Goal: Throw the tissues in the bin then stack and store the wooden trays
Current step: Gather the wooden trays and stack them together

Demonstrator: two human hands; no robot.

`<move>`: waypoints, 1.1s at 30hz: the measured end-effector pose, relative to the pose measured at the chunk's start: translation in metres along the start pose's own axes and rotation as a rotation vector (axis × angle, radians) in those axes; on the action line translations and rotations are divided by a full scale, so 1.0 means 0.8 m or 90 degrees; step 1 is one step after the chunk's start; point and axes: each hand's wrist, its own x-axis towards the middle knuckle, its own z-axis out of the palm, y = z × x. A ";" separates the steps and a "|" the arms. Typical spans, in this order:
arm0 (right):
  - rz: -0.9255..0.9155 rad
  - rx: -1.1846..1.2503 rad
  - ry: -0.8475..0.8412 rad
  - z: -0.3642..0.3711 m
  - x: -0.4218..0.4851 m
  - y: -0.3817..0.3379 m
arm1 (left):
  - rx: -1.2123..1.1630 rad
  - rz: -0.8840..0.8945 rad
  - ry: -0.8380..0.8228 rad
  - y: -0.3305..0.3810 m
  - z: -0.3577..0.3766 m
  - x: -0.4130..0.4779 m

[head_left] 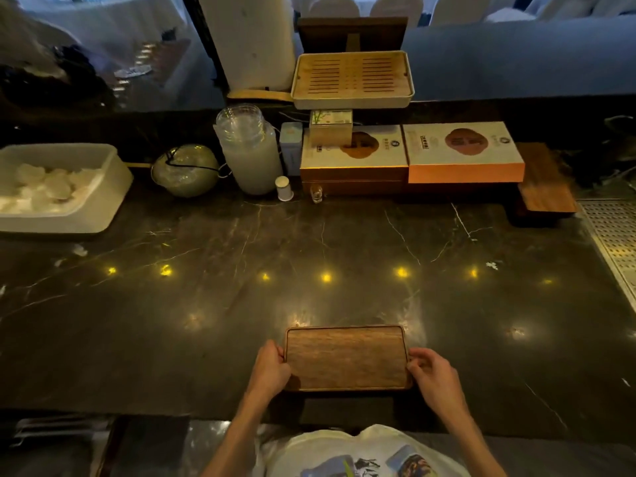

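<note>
A brown wooden tray (347, 358) lies near the front edge of the dark marble counter (206, 304), empty on top. My left hand (270, 368) grips its left short edge and my right hand (432, 371) grips its right short edge. Whether more trays lie beneath it cannot be told. A stack of similar wooden trays (545, 185) sits at the far right of the counter. No loose tissue shows on the counter apart from small white scraps (80, 249) at the left.
A white tub (103, 201) of white rolled cloths stands at the left. Along the back are a round glass pot (186, 170), stacked clear cups (249, 149), boxes (463, 151) and a slatted tea tray (352, 79). A perforated metal drain (612, 232) lies at the right.
</note>
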 end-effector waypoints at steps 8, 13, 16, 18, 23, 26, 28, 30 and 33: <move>0.014 0.046 -0.018 -0.003 0.002 0.006 | -0.020 0.011 -0.009 0.000 -0.004 0.006; 0.056 0.144 -0.077 0.001 0.008 0.005 | -0.091 0.033 -0.100 0.003 0.000 0.010; 0.078 0.175 -0.129 0.003 0.009 -0.007 | -0.140 0.029 -0.130 0.007 0.001 0.010; 0.085 0.170 -0.135 0.004 0.012 -0.012 | -0.171 0.001 -0.137 0.010 0.000 0.013; 0.128 0.174 -0.123 0.005 0.015 -0.023 | -0.173 -0.031 -0.178 0.019 -0.011 0.016; 0.094 0.176 -0.119 -0.006 0.011 -0.030 | -0.180 -0.002 -0.198 0.021 -0.019 0.021; 0.046 0.193 -0.107 -0.012 0.010 -0.036 | -0.199 0.031 -0.188 0.025 -0.024 0.026; 0.002 0.203 -0.084 -0.015 0.011 -0.043 | -0.196 0.084 -0.160 0.032 -0.028 0.031; -0.039 0.184 -0.054 -0.014 0.016 -0.056 | -0.162 0.169 -0.103 0.041 -0.031 0.038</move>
